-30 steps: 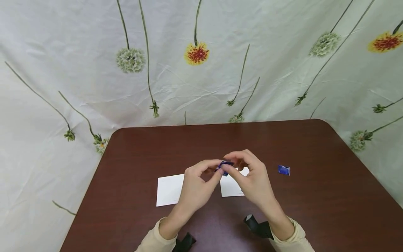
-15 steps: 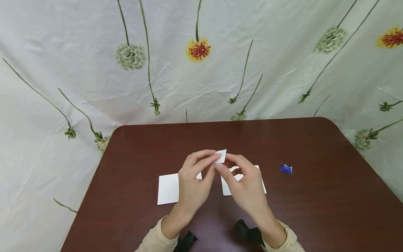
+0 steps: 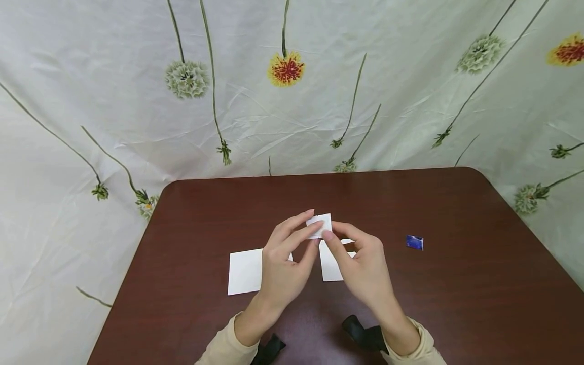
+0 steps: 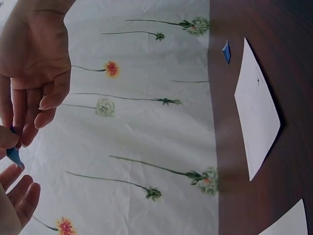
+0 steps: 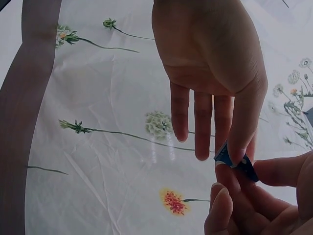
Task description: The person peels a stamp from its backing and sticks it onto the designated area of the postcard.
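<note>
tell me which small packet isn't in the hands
The small blue rectangular packet lying toward the right of the brown table; the other packet, white in the head view, is held between the left hand and right hand.

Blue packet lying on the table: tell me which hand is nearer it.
Right. The right hand is left of the blue packet, apart from it; the left hand is farther left, beyond the right hand.

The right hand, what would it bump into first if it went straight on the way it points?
The right hand would probably meet the left hand first, beyond the little packet they both hold, though depth is unclear.
</note>
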Demonstrator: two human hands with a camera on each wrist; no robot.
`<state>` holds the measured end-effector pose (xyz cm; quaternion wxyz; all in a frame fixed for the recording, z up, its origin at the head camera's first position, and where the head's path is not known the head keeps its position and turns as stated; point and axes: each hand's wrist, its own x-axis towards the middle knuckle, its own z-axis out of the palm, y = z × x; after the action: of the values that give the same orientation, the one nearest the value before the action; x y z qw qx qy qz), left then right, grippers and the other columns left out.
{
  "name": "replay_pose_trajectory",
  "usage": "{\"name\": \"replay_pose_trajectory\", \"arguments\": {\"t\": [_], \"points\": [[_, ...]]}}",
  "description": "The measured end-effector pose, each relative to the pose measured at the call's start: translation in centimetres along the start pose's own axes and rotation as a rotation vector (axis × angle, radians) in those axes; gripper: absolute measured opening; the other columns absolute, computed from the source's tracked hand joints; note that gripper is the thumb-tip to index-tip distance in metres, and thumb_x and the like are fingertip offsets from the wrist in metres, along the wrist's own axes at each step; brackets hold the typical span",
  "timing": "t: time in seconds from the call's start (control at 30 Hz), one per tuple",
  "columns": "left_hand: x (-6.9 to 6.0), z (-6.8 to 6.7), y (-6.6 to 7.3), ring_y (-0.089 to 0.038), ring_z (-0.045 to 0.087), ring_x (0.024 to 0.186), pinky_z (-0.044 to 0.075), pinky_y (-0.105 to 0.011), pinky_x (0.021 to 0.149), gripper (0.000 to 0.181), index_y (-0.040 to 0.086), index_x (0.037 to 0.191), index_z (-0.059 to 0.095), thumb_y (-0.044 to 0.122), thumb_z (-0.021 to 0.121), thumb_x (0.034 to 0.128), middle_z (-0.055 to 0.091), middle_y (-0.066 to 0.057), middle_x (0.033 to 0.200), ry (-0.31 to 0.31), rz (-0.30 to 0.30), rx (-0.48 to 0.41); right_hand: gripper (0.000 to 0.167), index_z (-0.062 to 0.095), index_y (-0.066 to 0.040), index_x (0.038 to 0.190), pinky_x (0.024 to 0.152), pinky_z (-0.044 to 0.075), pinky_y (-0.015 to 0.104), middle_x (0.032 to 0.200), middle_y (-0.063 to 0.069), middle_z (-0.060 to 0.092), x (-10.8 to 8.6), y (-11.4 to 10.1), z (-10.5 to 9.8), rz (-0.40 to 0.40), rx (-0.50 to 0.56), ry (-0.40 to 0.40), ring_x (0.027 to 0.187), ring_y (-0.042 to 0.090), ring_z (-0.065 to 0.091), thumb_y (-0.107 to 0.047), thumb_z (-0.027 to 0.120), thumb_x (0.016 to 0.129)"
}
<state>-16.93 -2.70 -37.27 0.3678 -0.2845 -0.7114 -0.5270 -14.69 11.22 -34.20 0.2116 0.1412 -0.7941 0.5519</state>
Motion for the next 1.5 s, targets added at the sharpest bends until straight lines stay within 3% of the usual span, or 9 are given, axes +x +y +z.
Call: {"name": "replay_pose_trajectory", "arguments": {"t": [0.3,0.47,0.6,0.73,1.0,1.1,1.3,1.4,1.5], "points": [[0.1,-0.3,0.0,-0.028,0.057,0.107,0.048,-0.036,0.084,0.029,0.001,0.108,0.069,-0.002,0.063,0.0801,0.063,-0.011,0.116,-0.037,-0.033,-0.098,0.012,0.073,-0.004,0.099,0.054,0.049,0.028,0.085,0.001,0.071,-0.1,0.2,-0.4,0.040,0.047,-0.023,0.071,0.015,0.065,-0.006,0.065,0.090],[0.4,-0.8,0.1,-0.021,0.062,0.097,0.050,-0.033,0.077,0.033,0.001,0.119,0.063,-0.001,0.065,0.0856,0.065,-0.008,0.111,-0.075,-0.255,-0.244,0.012,0.072,-0.004,0.100,0.066,0.046,0.029,0.081,-0.001,0.072,-0.1,0.1,-0.7,0.023,0.063,-0.071,0.077,0.013,0.067,-0.005,0.065,0.090],[0.8,-1.2,0.4,-0.016,0.064,0.077,0.051,-0.028,0.067,0.022,-0.003,0.108,0.068,-0.003,0.066,0.0860,0.069,-0.008,0.095,-0.078,-0.485,-0.376,0.011,0.072,-0.004,0.099,0.069,0.044,0.028,0.079,-0.004,0.071,-0.1,0.1,-0.7,0.014,0.057,-0.092,0.078,0.012,0.067,-0.005,0.065,0.090],[1.0,-1.4,0.7,-0.012,0.063,0.068,0.051,-0.023,0.062,0.016,-0.008,0.099,0.070,-0.006,0.068,0.0831,0.071,-0.001,0.085,-0.037,-0.560,-0.433,0.009,0.071,-0.005,0.096,0.070,0.044,0.027,0.078,-0.003,0.072,-0.2,0.1,-0.8,0.007,0.076,-0.078,0.082,0.012,0.066,-0.004,0.066,0.089],[1.0,-1.4,0.5,-0.009,0.065,0.073,0.051,-0.020,0.064,0.017,-0.014,0.099,0.066,-0.012,0.066,0.0824,0.071,0.005,0.089,0.016,-0.451,-0.452,0.008,0.069,0.002,0.094,0.071,0.049,0.028,0.078,0.006,0.071,-0.2,-0.1,-1.1,0.042,0.206,-0.105,0.077,0.018,0.065,0.002,0.063,0.089],[0.7,-1.2,0.4,-0.012,0.064,0.078,0.052,-0.023,0.068,0.017,-0.008,0.100,0.068,-0.009,0.066,0.0833,0.069,-0.001,0.092,0.030,-0.326,-0.318,0.008,0.070,0.003,0.094,0.072,0.051,0.029,0.079,0.006,0.071,-0.3,-0.2,-1.1,0.069,0.223,-0.116,0.076,0.019,0.066,0.001,0.063,0.089],[0.3,-0.5,0.0,-0.024,0.054,0.081,0.046,-0.024,0.067,0.010,0.002,0.092,0.071,0.012,0.068,0.0892,0.059,-0.009,0.088,0.145,0.034,0.062,0.008,0.072,0.002,0.093,0.070,0.053,0.029,0.082,0.007,0.072,-0.5,-0.2,-0.4,0.014,0.154,-0.049,0.076,0.015,0.069,0.002,0.066,0.087],[0.4,-0.3,0.0,-0.023,0.060,0.080,0.049,-0.023,0.068,0.018,0.000,0.091,0.073,0.016,0.065,0.0924,0.064,-0.010,0.089,0.163,0.108,0.078,0.010,0.073,0.001,0.093,0.069,0.053,0.026,0.085,0.004,0.072,-0.6,-0.3,0.0,-0.045,0.104,-0.001,0.076,0.014,0.068,0.004,0.068,0.085],[0.3,-0.1,0.0,-0.025,0.067,0.084,0.052,-0.025,0.075,0.019,-0.003,0.095,0.073,0.014,0.065,0.0922,0.069,-0.012,0.095,0.148,0.108,0.044,0.011,0.073,0.000,0.093,0.068,0.053,0.026,0.087,0.003,0.072,-0.7,-0.3,0.2,-0.084,0.085,0.029,0.075,0.015,0.068,0.004,0.069,0.084]]}}
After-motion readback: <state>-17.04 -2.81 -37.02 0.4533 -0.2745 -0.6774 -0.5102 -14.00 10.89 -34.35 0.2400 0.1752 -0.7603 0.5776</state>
